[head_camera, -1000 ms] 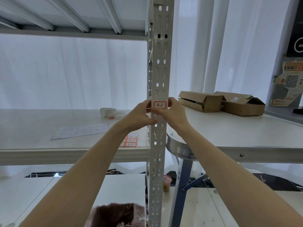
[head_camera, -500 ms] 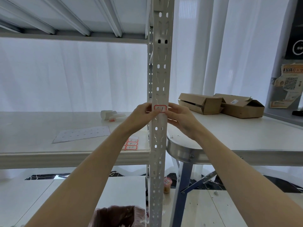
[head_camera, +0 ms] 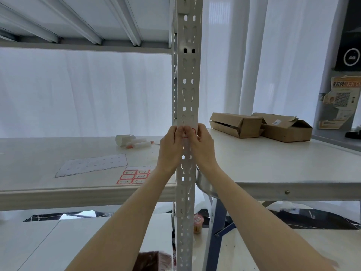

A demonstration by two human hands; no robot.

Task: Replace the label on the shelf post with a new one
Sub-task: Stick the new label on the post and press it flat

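A white perforated shelf post (head_camera: 188, 85) runs up the middle of the view. A small red-bordered label (head_camera: 192, 131) sticks on its front face at hand height, mostly covered by fingers. My left hand (head_camera: 172, 147) wraps the post's left side with its thumb over the label. My right hand (head_camera: 202, 147) holds the right side, its fingers pressing on the label too. A sheet of red-bordered labels (head_camera: 134, 176) marked 4-1 and 4-2 lies on the shelf board (head_camera: 58, 192), left of the post.
A blank backing sheet (head_camera: 91, 165) and a white tape roll with markers (head_camera: 132, 141) lie on the shelf. Two brown cardboard boxes (head_camera: 259, 126) rest on the white table (head_camera: 283, 169) to the right. A dark bag (head_camera: 154, 261) sits low near the post.
Both hands have closed in over the label: the thumbs now cover most of it, where earlier it showed fully between the fingertips.
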